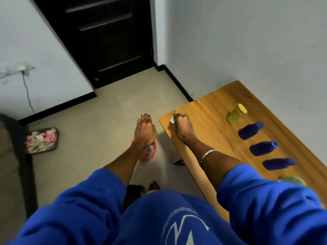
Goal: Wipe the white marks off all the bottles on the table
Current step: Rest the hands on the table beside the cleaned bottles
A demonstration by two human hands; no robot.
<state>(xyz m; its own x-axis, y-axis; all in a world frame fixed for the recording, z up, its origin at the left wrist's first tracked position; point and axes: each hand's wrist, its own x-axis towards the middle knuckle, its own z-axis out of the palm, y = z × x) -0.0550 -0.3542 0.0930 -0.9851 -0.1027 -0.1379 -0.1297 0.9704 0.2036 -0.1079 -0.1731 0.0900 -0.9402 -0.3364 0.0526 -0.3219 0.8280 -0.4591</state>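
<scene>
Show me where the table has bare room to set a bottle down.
Bare wood runs between the right hand at the table corner and the bottle row. Crowded along the wall side: yellow bottle, then three blue bottles.

A dark door [108, 38] stands shut in a pale-walled room.
A red bin [152, 154] sits on the beige floor [109, 110]; a floral mat [41, 140] lies beside a sofa [10, 156].

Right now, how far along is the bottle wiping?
Done: I can't confirm any. No white marks show on the three blue bottles or the yellow-green bottle, but the view is blurred. In hand: the right hand grips a white wad over the table corner; the left hand hangs open above the red bin. Left: inspecting each bottle, including the partly hidden green one.
</scene>
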